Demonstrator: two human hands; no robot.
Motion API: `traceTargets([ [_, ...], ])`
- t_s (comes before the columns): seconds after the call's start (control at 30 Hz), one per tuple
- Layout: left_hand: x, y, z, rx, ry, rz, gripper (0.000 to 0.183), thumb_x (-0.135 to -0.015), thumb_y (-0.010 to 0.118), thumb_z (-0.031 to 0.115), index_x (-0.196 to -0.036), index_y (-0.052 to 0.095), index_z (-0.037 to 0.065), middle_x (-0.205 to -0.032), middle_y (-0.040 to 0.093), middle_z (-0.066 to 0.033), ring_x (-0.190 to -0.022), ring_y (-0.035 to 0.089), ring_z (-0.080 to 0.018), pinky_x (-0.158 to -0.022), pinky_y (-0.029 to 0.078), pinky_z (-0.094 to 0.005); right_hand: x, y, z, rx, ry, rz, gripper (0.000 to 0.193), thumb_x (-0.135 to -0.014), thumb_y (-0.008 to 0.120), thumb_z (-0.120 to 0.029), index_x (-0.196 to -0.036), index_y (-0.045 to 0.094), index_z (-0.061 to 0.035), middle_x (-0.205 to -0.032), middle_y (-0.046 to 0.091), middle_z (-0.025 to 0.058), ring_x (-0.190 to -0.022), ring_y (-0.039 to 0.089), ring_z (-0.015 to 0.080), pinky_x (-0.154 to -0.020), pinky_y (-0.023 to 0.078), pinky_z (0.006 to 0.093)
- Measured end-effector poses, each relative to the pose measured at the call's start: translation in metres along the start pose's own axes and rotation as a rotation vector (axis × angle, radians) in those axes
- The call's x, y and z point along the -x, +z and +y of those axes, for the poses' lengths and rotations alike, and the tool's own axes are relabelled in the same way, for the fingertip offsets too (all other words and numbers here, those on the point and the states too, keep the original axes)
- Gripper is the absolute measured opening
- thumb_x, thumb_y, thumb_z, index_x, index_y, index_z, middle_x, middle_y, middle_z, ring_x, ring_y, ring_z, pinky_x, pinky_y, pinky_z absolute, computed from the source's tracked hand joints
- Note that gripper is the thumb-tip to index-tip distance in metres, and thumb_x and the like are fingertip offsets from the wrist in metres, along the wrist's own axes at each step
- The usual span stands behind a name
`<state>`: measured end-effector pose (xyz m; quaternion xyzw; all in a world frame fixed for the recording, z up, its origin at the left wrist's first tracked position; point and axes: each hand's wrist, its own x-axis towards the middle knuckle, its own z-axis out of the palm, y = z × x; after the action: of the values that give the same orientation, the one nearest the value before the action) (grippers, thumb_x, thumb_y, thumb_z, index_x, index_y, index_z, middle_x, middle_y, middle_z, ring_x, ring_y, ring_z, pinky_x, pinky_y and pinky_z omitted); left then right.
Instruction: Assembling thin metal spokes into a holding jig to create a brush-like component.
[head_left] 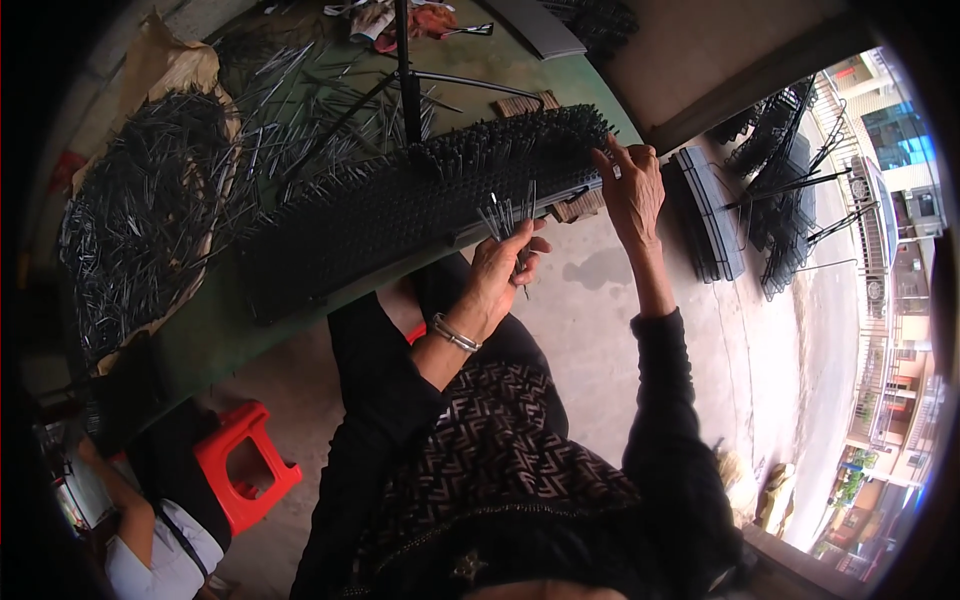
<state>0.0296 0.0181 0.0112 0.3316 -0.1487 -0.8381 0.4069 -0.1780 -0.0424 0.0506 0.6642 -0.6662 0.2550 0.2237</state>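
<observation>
A long black board (370, 218) full of small holes lies slantwise on the green table. Dark thin rods (490, 145) stand upright in rows along its far side and thickly at its right end. My left hand (487, 280), with a bracelet at the wrist, is closed round a bunch of loose thin rods (507, 215) in front of the board's near edge. At the right end, the fingers of my right hand (635, 190) are bent together beside the standing rods; whatever lies between the fingertips is too small to make out.
A big heap of loose rods (140, 210) lies on brown paper at the left, with more scattered behind the board. A black metal post (408, 95) rises behind it. Finished-looking racks (705, 215) stand on the floor at right. Near a red stool (245, 465), another person (150, 540) sits.
</observation>
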Motion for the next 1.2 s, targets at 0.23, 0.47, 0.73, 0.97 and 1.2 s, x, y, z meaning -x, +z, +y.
traceTargets([
  [0.23, 0.005, 0.004, 0.004, -0.181, 0.024, -0.052, 0.028, -0.095, 0.063, 0.027, -0.111, 0.066, 0.005, -0.089, 0.070, -0.0097, -0.057, 0.048, -0.0043, -0.043, 0.026, -0.0167, 0.005, -0.018, -0.023, -1.180, 0.354, -0.797, 0.038, -0.095, 0.062, -0.034, -0.105, 0.067, 0.0022, -0.080, 0.066, 0.0049, -0.071, 0.061, 0.0098, -0.064, 0.048, 0.0265],
  [0.47, 0.007, 0.005, 0.007, -0.171, 0.028, -0.021, 0.025, -0.092, 0.066, 0.031, -0.107, 0.067, 0.011, -0.087, 0.072, -0.0106, -0.056, 0.049, -0.0028, -0.043, 0.027, -0.0168, 0.004, -0.028, -0.024, -1.302, 0.469, -0.832, 0.021, -0.093, 0.063, -0.020, -0.094, 0.066, 0.0009, -0.080, 0.065, 0.0045, -0.071, 0.063, 0.0114, -0.067, 0.051, 0.0254],
  [0.73, -0.004, -0.010, 0.001, -0.076, -0.060, 0.032, 0.032, -0.097, 0.057, 0.038, -0.114, 0.062, 0.010, -0.093, 0.070, -0.0138, -0.058, 0.042, -0.0054, -0.047, 0.032, -0.0190, -0.025, -0.019, -0.015, -0.777, 0.376, -0.162, 0.015, -0.092, 0.058, -0.013, -0.092, 0.063, 0.0010, -0.073, 0.067, 0.0071, -0.068, 0.064, 0.0130, -0.065, 0.051, 0.0263],
  [0.97, -0.011, -0.012, -0.009, 0.013, -0.009, 0.058, 0.030, -0.101, 0.051, 0.030, -0.108, 0.060, 0.002, -0.092, 0.069, -0.0147, -0.074, 0.063, -0.0159, -0.062, 0.052, -0.0297, -0.031, 0.012, -0.004, -0.585, 0.158, -0.061, 0.013, -0.095, 0.058, -0.016, -0.094, 0.060, -0.0039, -0.070, 0.064, 0.0070, -0.063, 0.062, 0.0133, -0.060, 0.048, 0.0272],
  [1.2, -0.011, -0.011, -0.013, 0.118, 0.022, 0.087, 0.027, -0.100, 0.052, 0.023, -0.110, 0.058, -0.001, -0.102, 0.067, -0.0192, -0.094, 0.068, -0.0279, -0.084, 0.057, -0.0449, -0.034, 0.018, -0.005, -0.593, 0.109, -0.047, 0.013, -0.095, 0.059, -0.016, -0.093, 0.060, -0.0038, -0.070, 0.064, 0.0080, -0.060, 0.061, 0.0161, -0.059, 0.048, 0.0300],
])
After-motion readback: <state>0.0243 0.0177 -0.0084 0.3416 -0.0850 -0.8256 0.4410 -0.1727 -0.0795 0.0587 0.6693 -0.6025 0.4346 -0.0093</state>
